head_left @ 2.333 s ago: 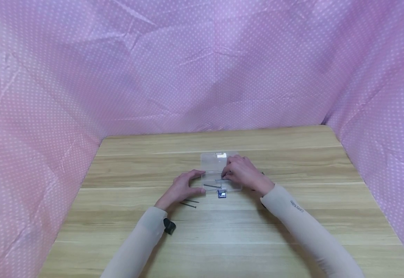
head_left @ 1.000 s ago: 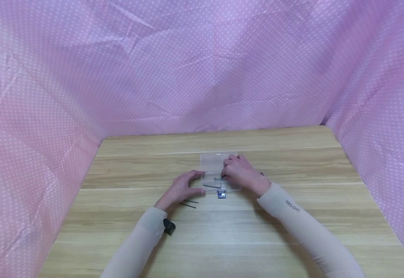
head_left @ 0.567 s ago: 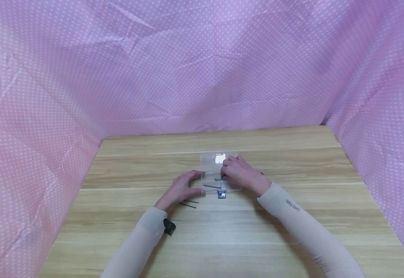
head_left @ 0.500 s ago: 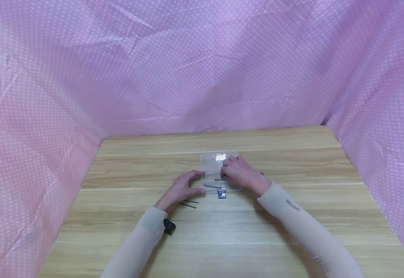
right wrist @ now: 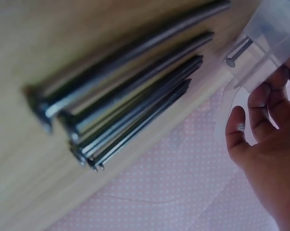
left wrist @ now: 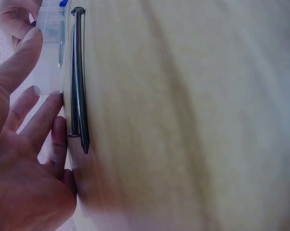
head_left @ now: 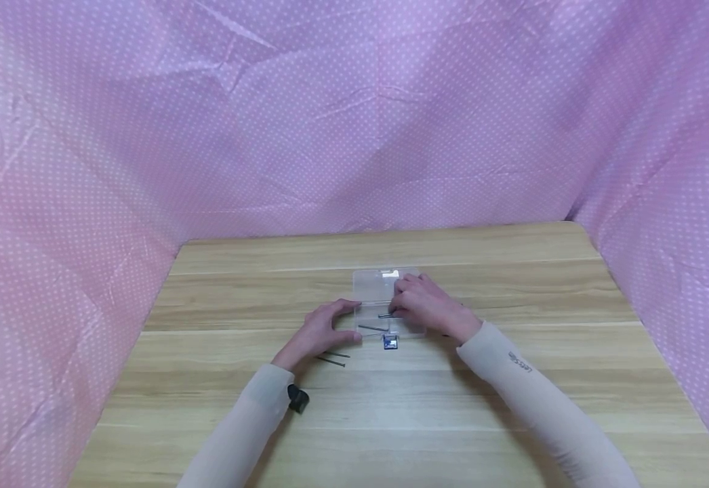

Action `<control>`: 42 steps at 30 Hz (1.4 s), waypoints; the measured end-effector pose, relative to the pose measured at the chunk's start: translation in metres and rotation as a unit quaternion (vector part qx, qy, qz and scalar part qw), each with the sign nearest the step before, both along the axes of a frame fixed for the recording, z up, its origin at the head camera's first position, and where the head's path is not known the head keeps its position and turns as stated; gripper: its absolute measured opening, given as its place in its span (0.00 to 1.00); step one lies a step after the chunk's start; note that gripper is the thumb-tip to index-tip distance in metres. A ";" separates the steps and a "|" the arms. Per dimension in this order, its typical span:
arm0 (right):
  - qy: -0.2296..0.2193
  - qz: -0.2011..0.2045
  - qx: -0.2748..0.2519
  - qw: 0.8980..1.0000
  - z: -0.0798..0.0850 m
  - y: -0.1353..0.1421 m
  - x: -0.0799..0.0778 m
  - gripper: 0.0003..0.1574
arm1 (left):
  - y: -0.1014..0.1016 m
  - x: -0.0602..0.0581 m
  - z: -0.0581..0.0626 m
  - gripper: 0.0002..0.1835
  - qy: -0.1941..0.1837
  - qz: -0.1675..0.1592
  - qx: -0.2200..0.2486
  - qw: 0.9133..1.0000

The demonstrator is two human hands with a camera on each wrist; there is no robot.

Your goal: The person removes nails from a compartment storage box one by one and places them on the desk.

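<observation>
A clear plastic box [head_left: 369, 321] lies with its lid [head_left: 369, 285] folded back. My left hand [head_left: 320, 329] holds the box's left end, thumb at the front corner and forefinger near the hinge. Inside, one nail [head_left: 374, 328] lies toward the front left. Farther back, nail ends [head_left: 383, 316] stick out from under my right hand's fingertips. My right hand [head_left: 424, 303] reaches into the box with curled fingers; the left wrist view shows a dark bit of a nail [left wrist: 33, 23] pinched there. Its thumb is hidden in the head view.
Two nails [left wrist: 78, 77] lie on the wooden table [head_left: 354, 420] by the left wrist. Several more nails [right wrist: 130, 91] lie beside the right hand, mostly hidden from the head camera. A small blue tag [head_left: 390, 342] sits at the box's front edge. Pink dotted cloth [head_left: 269, 135] surrounds the table.
Under the right fingertips a second nail end has come to show beside the first. My right hand has shifted only slightly within the box. The left hand keeps its place.
</observation>
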State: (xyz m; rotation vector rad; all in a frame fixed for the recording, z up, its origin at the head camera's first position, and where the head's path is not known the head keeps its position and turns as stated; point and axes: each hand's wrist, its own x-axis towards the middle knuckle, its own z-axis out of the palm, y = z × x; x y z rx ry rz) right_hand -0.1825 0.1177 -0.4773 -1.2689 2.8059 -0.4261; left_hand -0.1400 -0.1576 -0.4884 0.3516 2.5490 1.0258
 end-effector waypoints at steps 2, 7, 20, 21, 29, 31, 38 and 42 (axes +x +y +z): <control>0.006 0.004 0.004 1.000 0.001 0.001 0.001 0.06 | 0.000 0.000 0.000 0.37 0.001 0.001 -0.001 1.000; 0.014 0.003 0.021 1.000 0.005 0.004 0.003 0.07 | 0.001 0.001 -0.001 0.37 -0.002 0.006 -0.002 1.000; 0.010 -0.018 0.034 0.999 0.010 0.013 0.006 0.05 | 0.001 0.002 0.000 0.36 0.003 0.009 -0.003 1.000; 0.010 -0.018 0.036 0.999 0.010 0.012 0.006 0.05 | 0.001 0.002 0.000 0.36 0.004 0.009 -0.003 1.000; -0.008 -0.023 0.048 0.999 0.012 0.008 0.003 0.04 | 0.001 0.002 0.002 0.37 0.005 0.006 -0.005 1.000; -0.012 -0.024 0.053 0.998 0.013 0.007 0.002 0.03 | 0.001 0.001 0.002 0.37 0.004 0.005 -0.006 1.000; -0.012 -0.024 0.060 0.998 0.016 0.007 0.001 0.04 | 0.000 0.000 0.002 0.37 0.002 0.006 -0.005 1.000; 0.000 -0.021 0.058 0.998 0.017 0.009 0.003 0.07 | -0.001 -0.001 0.002 0.37 0.003 0.003 -0.010 1.000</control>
